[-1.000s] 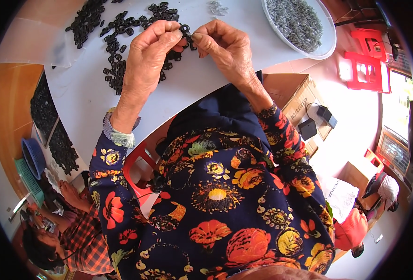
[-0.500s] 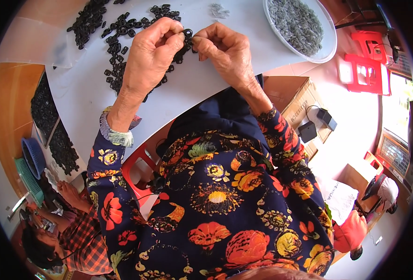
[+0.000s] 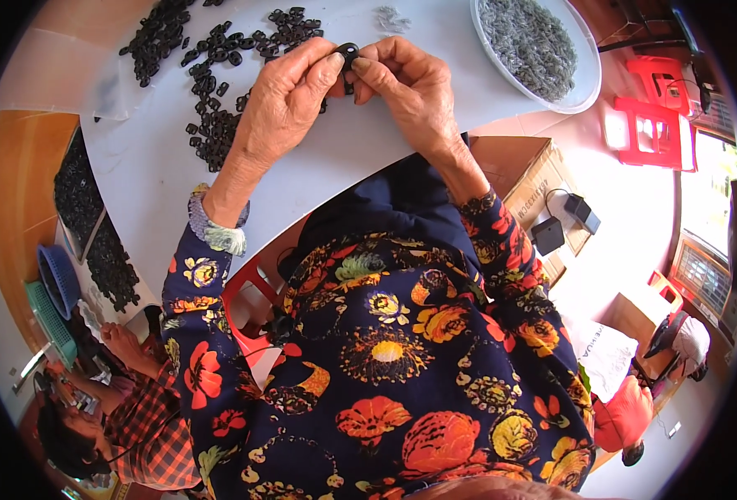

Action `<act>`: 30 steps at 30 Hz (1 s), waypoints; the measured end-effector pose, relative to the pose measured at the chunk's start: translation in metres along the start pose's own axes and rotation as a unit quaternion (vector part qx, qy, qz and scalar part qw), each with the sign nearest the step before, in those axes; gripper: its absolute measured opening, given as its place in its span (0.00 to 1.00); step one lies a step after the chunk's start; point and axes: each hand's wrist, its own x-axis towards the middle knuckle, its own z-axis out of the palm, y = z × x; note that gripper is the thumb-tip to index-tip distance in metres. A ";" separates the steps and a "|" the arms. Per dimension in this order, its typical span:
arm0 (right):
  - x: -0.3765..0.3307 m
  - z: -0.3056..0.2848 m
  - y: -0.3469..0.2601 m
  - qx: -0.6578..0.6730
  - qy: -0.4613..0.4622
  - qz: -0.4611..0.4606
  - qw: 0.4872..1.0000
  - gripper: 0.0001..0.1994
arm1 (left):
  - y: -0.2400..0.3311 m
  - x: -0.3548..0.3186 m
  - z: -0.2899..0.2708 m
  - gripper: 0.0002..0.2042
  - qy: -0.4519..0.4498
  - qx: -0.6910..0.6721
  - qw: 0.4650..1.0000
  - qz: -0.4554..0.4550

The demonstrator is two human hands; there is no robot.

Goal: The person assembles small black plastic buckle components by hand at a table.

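Above the white table (image 3: 302, 187), my left hand (image 3: 289, 104) pinches a small black plastic piece with a ring-like top (image 3: 348, 52) between thumb and fingers. My right hand (image 3: 412, 87) is closed on the same piece from the other side, the two thumbs almost meeting. Fingers cover much of the piece, so whether a second small part is in them is hidden. Loose black plastic pieces (image 3: 214, 137) lie in a heap beside my left wrist, with more black pieces (image 3: 293, 32) beyond it. A few small clear pieces (image 3: 392, 19) rest on the table past my right hand.
A round white basin (image 3: 589, 79) full of small clear-grey pieces stands at the far right. Left are a dark heap (image 3: 110, 267), a blue basket (image 3: 58, 279) and a person in a checked shirt (image 3: 152, 437). A cardboard box (image 3: 510, 162) and red stools (image 3: 656, 133) are right.
My left hand has shifted right, closer to my right hand. The black piece has moved slightly right and up, and both hands' fingertips now press around it.
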 end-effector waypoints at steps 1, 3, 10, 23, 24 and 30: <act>0.000 0.001 -0.001 0.000 0.000 0.000 1.000 0.05 | -0.004 -0.002 0.004 0.09 0.022 -0.004 1.000 0.014; 0.001 0.001 -0.003 -0.012 -0.002 0.006 1.000 0.05 | -0.006 -0.003 0.006 0.09 0.035 -0.021 0.999 0.000; -0.003 0.003 -0.006 0.006 -0.013 -0.018 1.000 0.14 | 0.003 -0.005 0.006 0.08 0.052 -0.050 0.997 -0.033; -0.004 0.007 0.003 -0.065 -0.049 -0.040 0.996 0.15 | 0.000 -0.010 0.003 0.13 -0.001 -0.129 0.980 -0.152; -0.004 0.007 0.001 -0.072 -0.054 -0.036 0.995 0.14 | -0.001 -0.011 0.001 0.13 -0.013 -0.128 0.979 -0.160; -0.003 -0.001 -0.002 -0.125 -0.087 -0.036 0.988 0.14 | 0.000 -0.014 0.004 0.18 -0.010 -0.123 0.975 -0.185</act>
